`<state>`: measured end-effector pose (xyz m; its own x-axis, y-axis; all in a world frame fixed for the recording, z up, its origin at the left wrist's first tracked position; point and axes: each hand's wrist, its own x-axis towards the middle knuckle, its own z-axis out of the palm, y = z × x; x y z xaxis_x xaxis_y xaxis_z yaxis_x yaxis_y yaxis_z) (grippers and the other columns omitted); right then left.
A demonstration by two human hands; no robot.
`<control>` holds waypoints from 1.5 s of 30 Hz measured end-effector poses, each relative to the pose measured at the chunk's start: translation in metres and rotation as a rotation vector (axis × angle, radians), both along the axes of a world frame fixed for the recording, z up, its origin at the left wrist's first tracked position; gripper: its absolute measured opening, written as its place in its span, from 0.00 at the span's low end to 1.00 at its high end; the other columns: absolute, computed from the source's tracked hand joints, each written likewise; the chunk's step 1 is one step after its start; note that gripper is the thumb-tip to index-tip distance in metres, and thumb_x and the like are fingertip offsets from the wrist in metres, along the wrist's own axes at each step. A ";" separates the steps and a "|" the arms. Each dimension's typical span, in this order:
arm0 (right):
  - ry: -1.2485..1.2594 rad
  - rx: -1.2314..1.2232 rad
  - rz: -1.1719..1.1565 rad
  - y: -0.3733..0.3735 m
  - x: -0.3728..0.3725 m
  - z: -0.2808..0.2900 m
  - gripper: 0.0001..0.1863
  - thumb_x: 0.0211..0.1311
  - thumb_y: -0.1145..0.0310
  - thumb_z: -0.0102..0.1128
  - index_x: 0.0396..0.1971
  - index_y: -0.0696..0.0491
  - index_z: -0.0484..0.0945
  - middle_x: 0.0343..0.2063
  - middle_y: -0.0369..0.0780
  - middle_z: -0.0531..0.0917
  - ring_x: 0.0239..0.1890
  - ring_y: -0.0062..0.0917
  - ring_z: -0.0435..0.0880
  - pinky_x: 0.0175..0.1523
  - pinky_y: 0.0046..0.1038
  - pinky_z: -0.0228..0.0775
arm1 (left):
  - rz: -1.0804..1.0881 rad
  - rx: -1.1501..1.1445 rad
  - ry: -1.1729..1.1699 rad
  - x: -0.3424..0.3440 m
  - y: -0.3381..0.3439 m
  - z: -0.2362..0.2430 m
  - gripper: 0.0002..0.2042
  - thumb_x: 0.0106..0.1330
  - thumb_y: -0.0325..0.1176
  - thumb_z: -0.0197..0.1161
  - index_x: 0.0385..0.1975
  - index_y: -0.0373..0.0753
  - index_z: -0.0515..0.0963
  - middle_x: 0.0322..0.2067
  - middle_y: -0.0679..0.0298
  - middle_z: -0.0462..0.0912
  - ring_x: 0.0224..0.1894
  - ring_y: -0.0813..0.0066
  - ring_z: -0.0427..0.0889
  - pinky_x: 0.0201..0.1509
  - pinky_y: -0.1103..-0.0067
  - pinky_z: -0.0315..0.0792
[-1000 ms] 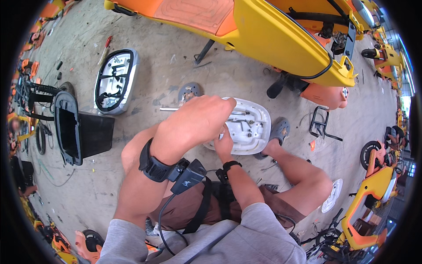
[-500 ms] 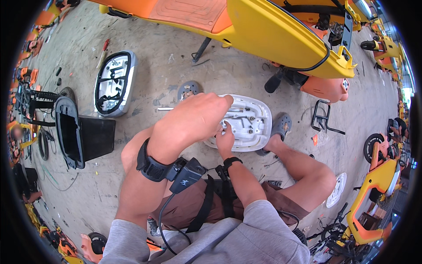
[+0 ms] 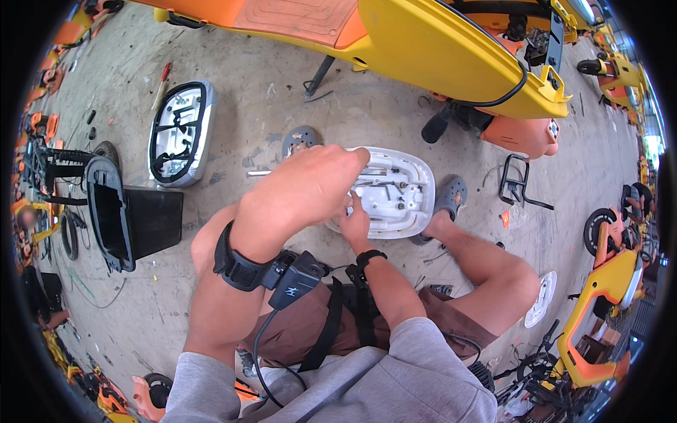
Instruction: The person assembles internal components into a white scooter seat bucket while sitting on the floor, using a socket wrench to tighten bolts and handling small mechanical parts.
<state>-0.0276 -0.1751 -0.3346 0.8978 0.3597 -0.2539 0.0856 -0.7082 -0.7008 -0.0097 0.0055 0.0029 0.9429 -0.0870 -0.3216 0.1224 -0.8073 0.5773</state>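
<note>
A white oval plastic shell, its hollow side up, lies between my feet with several small dark bolts and bits in it. My left hand is closed in a fist above the shell's left side, and what its fingers hold is hidden beneath it. Beyond that hand a thin metal rod shows on its left and seems to come out again over the shell. My right hand has its fingertips pinched together just under the left hand, at the shell's near left edge. Any small piece between them cannot be made out.
A yellow and orange scooter body stands across the far side on its kickstand. Left lie a black-rimmed white shell, a red-handled screwdriver and a black bin-like part. Right is a black metal bracket.
My right hand has shifted slightly left and back, uncovering more of the shell's inside. My left hand keeps its closed pose nearly in place. The whole view has shifted slightly.
</note>
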 end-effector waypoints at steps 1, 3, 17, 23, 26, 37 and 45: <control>0.112 -0.038 0.004 0.000 0.003 0.005 0.32 0.55 0.66 0.56 0.63 0.51 0.66 0.41 0.49 0.84 0.38 0.47 0.84 0.45 0.43 0.75 | 0.005 -0.001 -0.003 -0.001 0.001 -0.001 0.17 0.52 0.24 0.67 0.42 0.30 0.74 0.35 0.44 0.81 0.44 0.45 0.78 0.45 0.62 0.73; 0.333 -0.114 0.006 -0.004 0.012 0.010 0.34 0.54 0.66 0.57 0.65 0.51 0.63 0.49 0.49 0.81 0.42 0.48 0.83 0.48 0.42 0.75 | 0.008 -0.001 -0.004 0.000 0.000 0.000 0.17 0.51 0.24 0.67 0.42 0.31 0.74 0.35 0.45 0.81 0.44 0.45 0.78 0.45 0.62 0.73; 0.087 0.045 -0.149 -0.033 -0.023 -0.017 0.20 0.58 0.63 0.55 0.51 0.49 0.78 0.20 0.45 0.83 0.27 0.42 0.83 0.36 0.42 0.74 | 0.008 -0.009 -0.029 -0.003 0.004 -0.001 0.14 0.52 0.24 0.64 0.38 0.30 0.74 0.32 0.46 0.81 0.41 0.45 0.79 0.42 0.62 0.72; 0.028 -0.112 -0.246 -0.056 -0.019 -0.025 0.19 0.60 0.60 0.54 0.49 0.50 0.79 0.26 0.44 0.85 0.33 0.42 0.84 0.41 0.43 0.74 | 0.009 -0.040 -0.082 -0.002 -0.010 0.008 0.15 0.54 0.29 0.67 0.40 0.31 0.74 0.33 0.43 0.80 0.43 0.43 0.78 0.45 0.60 0.72; 0.007 -0.141 -0.222 -0.073 -0.002 -0.028 0.18 0.60 0.61 0.54 0.48 0.50 0.79 0.28 0.46 0.85 0.36 0.43 0.83 0.43 0.43 0.74 | 0.003 -0.095 0.003 0.008 -0.024 0.016 0.16 0.55 0.30 0.67 0.42 0.32 0.75 0.36 0.44 0.81 0.43 0.44 0.79 0.45 0.61 0.73; -0.035 -0.255 0.212 -0.041 0.044 -0.022 0.23 0.52 0.67 0.63 0.50 0.51 0.75 0.43 0.46 0.79 0.45 0.43 0.80 0.50 0.41 0.74 | -0.147 -0.057 0.038 -0.001 -0.040 0.015 0.17 0.55 0.31 0.68 0.43 0.35 0.74 0.34 0.49 0.81 0.41 0.48 0.80 0.44 0.62 0.73; -0.043 -0.395 0.330 -0.025 0.056 -0.021 0.33 0.45 0.61 0.71 0.54 0.49 0.70 0.44 0.44 0.74 0.44 0.40 0.81 0.49 0.42 0.70 | -0.181 0.059 -0.006 0.003 -0.046 0.027 0.18 0.53 0.33 0.70 0.42 0.37 0.74 0.32 0.53 0.81 0.39 0.49 0.79 0.42 0.63 0.75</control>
<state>0.0279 -0.2000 -0.3558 0.7651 0.5097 -0.3934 0.3719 -0.8486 -0.3763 -0.0064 -0.0410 0.0303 0.9155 -0.2362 -0.3258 -0.0307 -0.8481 0.5289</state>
